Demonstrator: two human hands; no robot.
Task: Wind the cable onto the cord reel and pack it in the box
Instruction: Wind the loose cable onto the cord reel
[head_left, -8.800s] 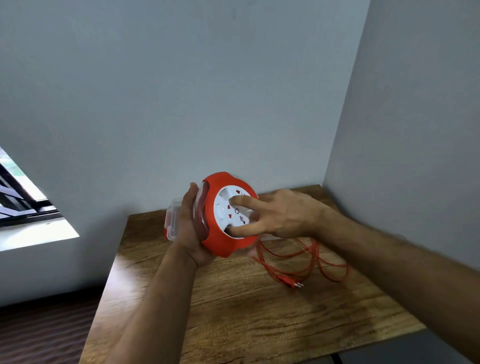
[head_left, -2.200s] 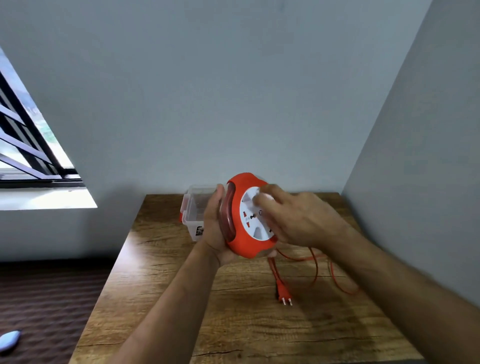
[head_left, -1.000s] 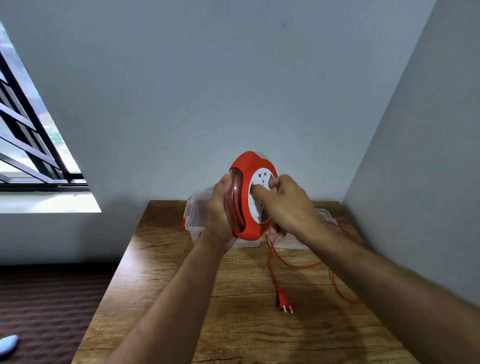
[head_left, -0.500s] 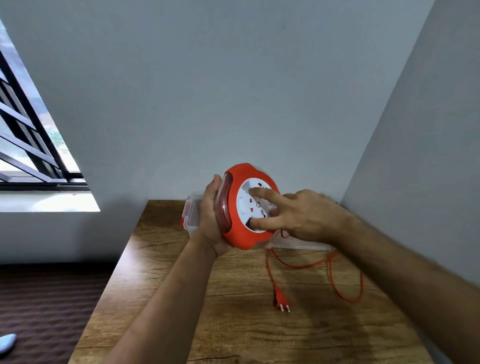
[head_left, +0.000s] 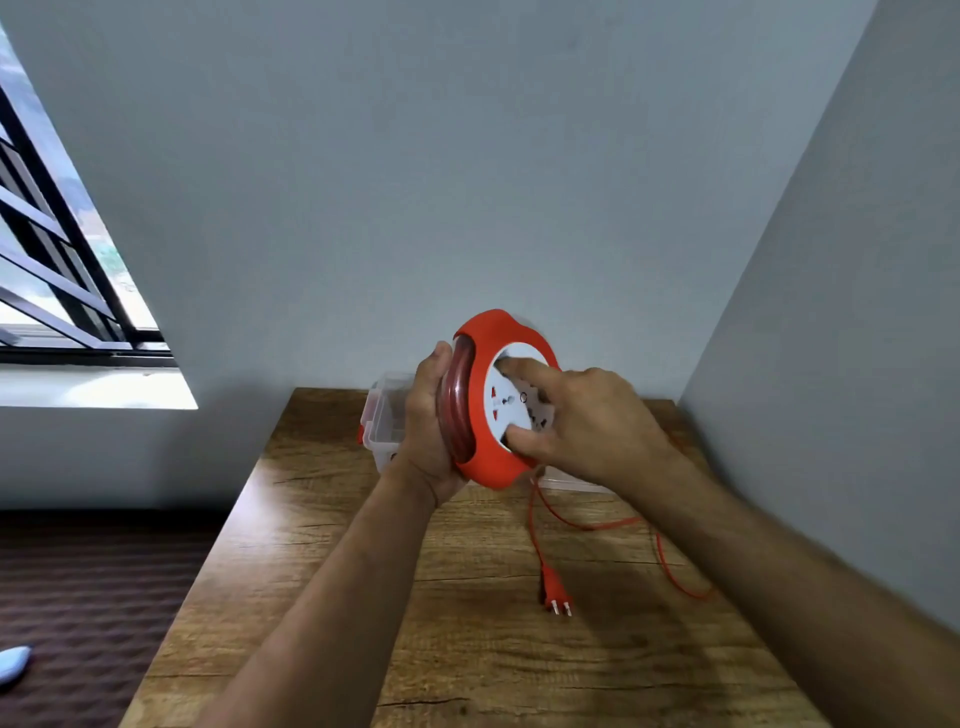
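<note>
Fingers (head_left: 524, 370) of the right hand (head_left: 587, 421) are spread on the white socket face of the cord reel (head_left: 491, 405): the forefinger lies near the top of the face, the thumb presses near its lower edge, and the other fingers are loosely curled behind. The left hand (head_left: 428, 431) is wrapped around the back of the reel, thumb up along the rim, and carries it. One reel is seen, round, with an orange-red shell, a white centre with red socket marks, and a clear side window which shows dark red turns of cable inside. It is held in the air, tilted on edge, above the far part of the desk (head_left: 467, 649).

One orange cable (head_left: 550, 512) hangs from the bottom of the reel and lies on the desk towards the right edge in a loose bend. It ends in one plug (head_left: 555, 597) with two pins, resting near the middle of the desk. One clear plastic box (head_left: 384, 415) with red clips stands at the far edge, behind the left hand. Just beside it, behind the right hand, a clear flat piece (head_left: 576, 486) lies; I cannot tell if it is the lid.
</note>
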